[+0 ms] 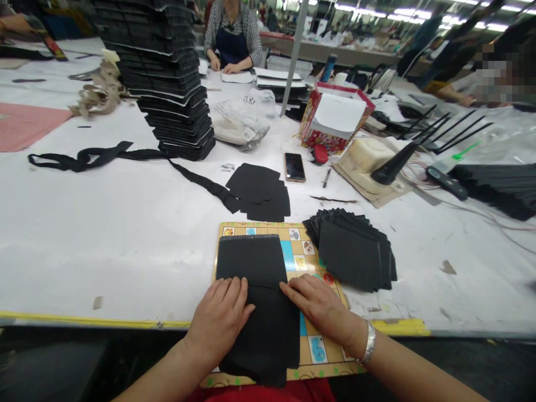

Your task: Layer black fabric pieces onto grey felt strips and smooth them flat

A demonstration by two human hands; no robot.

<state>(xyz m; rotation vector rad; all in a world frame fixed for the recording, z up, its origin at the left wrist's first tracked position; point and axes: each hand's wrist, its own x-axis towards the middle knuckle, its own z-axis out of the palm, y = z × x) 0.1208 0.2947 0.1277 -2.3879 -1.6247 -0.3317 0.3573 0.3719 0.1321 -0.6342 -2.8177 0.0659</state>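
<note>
Two black sheet pieces lie end to end on a patterned board with small cartoon animals [317,349] at the table's front edge. The upper black piece [250,257] has a grey strip along its far edge. Toward me, the lower black piece [268,335] meets or overlaps it. My left hand [221,310] lies on the left side of this join, fingers stretched forward. At the join's right end, my right hand [318,301] presses with extended fingertips. Both hands rest on top, not gripping; whether the pieces are stuck together, I cannot tell.
A fanned stack of black pieces [354,251] lies right of the board, and more black pieces [259,190] lie beyond it. A tall black stack [167,84] rises at back left. A phone [295,167] and red box [335,117] stand farther back. A person [232,42] works opposite.
</note>
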